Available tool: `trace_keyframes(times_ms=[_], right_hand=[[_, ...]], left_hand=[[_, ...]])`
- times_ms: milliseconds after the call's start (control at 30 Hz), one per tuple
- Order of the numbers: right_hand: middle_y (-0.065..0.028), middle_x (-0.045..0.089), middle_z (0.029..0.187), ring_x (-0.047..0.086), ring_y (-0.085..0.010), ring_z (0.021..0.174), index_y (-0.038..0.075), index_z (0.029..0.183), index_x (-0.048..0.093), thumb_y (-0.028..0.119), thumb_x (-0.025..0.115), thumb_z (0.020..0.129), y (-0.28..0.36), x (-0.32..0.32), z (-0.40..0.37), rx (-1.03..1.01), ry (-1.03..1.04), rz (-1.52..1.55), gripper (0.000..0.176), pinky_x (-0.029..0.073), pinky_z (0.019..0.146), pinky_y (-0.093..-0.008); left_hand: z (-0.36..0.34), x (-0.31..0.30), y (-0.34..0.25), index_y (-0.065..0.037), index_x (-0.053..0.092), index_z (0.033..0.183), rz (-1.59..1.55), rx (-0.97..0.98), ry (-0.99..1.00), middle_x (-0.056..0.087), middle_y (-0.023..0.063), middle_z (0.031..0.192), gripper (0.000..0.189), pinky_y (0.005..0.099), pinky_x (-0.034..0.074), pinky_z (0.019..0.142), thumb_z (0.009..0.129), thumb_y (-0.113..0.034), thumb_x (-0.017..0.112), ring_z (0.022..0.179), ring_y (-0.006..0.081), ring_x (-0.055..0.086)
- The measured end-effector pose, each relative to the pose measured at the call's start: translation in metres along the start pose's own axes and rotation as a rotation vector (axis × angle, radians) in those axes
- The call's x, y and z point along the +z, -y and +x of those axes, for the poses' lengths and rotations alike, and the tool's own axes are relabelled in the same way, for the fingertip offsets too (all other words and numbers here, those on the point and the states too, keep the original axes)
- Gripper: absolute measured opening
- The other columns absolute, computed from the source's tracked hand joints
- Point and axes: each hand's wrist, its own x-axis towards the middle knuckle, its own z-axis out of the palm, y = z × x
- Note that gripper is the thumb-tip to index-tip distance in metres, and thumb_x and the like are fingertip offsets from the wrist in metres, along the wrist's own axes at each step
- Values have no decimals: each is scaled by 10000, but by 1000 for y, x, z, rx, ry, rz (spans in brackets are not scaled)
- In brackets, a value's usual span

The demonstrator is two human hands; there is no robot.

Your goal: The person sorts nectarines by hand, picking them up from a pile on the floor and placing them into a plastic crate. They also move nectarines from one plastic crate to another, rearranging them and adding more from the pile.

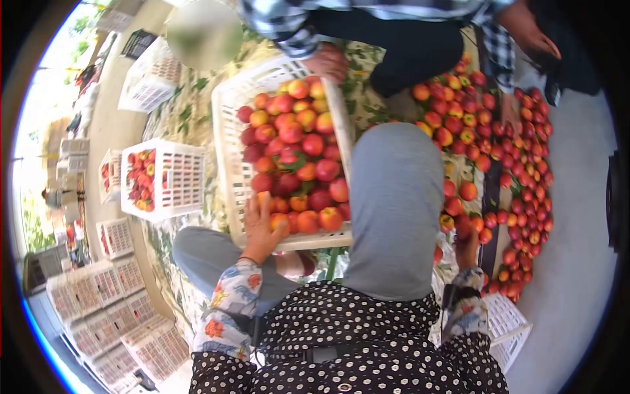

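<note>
A white plastic crate [224,164] full of red and yellow nectarines [290,132] stands in front of me, with a few green leaves among the fruit. At the crate's near left corner my left hand [261,233] lies with its fingers stretched out over the edge and the nearest fruit. To the right of my raised knee, my right hand [467,253] is closed around a dark red nectarine [463,226], partly hidden by the fingers. Loose nectarines [525,177] spread in a long heap beside and beyond that hand.
Across from me, a person in a checked shirt has one hand [328,62] on the crate's far rim; another hand [510,115] reaches into the heap. Smaller white crates [180,176] of fruit stand left, and stacked crates [105,308] lower left. Another crate [508,328] is behind my right arm.
</note>
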Motion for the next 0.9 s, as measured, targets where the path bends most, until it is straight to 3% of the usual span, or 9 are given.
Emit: trace_keyframes(times_ms=[67,167,333,467,533,600,667,733,900], right_hand=[[-46,650,908,594,-196,750,109,1115,595,674,520,925,67,82,-56,-141,112,195,601,465,633,-322],[-154,598,1217,589,-281,1056,45,1349,508,628,504,959,141,154,-111,-166,385,345,700,526,759,-350],[-187,550,1266,631,-279,1038,38,1462,355,567,625,926,186,337,-209,-378,954,-205,800,575,592,-318],[-109,598,1091,589,-124,705,68,1351,456,328,552,1030,101,455,-240,-189,1011,-423,424,480,566,-241],[-107,611,1035,534,-94,590,66,1282,478,434,591,1002,48,486,-220,-55,943,-740,476,439,498,-231],[-105,634,944,617,-119,650,44,1231,499,536,598,963,-2,500,-190,14,886,-1043,568,447,482,-243],[-269,672,1009,705,-382,849,-9,1229,508,582,533,940,-52,496,-152,-191,825,-1464,658,555,761,-461],[-369,634,1119,643,-500,1030,-54,1236,501,549,475,957,-106,470,-103,-453,849,-1688,665,486,936,-535],[-391,603,1180,591,-517,1132,-78,1264,498,496,425,984,-105,474,-105,-381,901,-1603,643,447,1001,-547]], left_hand=[[0,-2,-6,-159,261,1593,-16,-17,-11,168,243,1620,868,594,154,1187,869,-464,628,1482,480,150],[1,-3,-12,-172,271,1589,-13,-68,-20,168,215,1629,864,627,156,1169,864,-473,630,1477,480,159],[3,-3,-16,-190,288,1582,-27,-89,-30,169,174,1640,873,642,160,1159,840,-475,650,1469,474,181],[4,-3,-18,-191,270,1590,4,-110,8,150,183,1646,896,618,148,1171,841,-507,647,1483,469,159],[4,-3,-20,-195,278,1587,-22,-119,-13,176,178,1637,903,618,141,1172,831,-507,661,1481,464,164],[4,-1,-20,-200,287,1584,-14,-100,-33,199,176,1627,910,614,135,1173,822,-512,674,1480,457,168],[2,1,-18,-206,291,1582,-32,-80,-68,210,177,1620,921,612,115,1182,812,-519,687,1481,450,170],[3,-3,-20,-208,301,1580,2,-41,-63,199,180,1624,925,607,96,1194,805,-528,692,1493,449,148],[9,-4,-19,-176,424,1522,-10,28,-85,231,188,1617,853,603,70,1208,803,-551,691,1518,426,114]])
